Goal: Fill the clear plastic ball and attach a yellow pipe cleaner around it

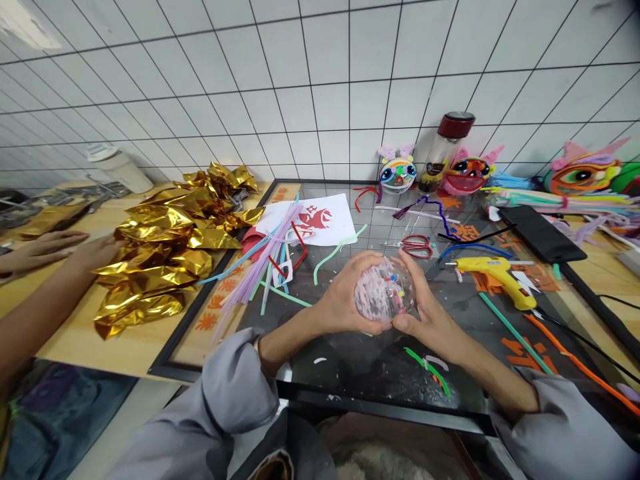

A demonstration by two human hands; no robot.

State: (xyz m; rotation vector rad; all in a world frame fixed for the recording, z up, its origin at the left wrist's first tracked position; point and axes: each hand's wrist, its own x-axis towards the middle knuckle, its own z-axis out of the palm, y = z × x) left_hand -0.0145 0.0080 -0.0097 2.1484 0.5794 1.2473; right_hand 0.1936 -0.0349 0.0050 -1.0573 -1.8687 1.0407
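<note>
No wording, brand or number can be read with certainty across the worktable; a white sheet (341, 212) carries a red printed design (320, 219) whose upper strokes resemble a written character, too small to make out, while a dark patch (436, 168) on the clear bottle (445, 150) near the tiled wall bears pale marks, also illegible, and the angular orange shapes (531, 351) at right cannot be told as lettering or ornament

White tiled wall (330, 60) with dark grout lines rising along far side; pale glare (30, 23) showing at far upper left. Light wooden worktop (75, 333) stretching left and right, black-framed dark panel (350, 363) filling middle.
</note>
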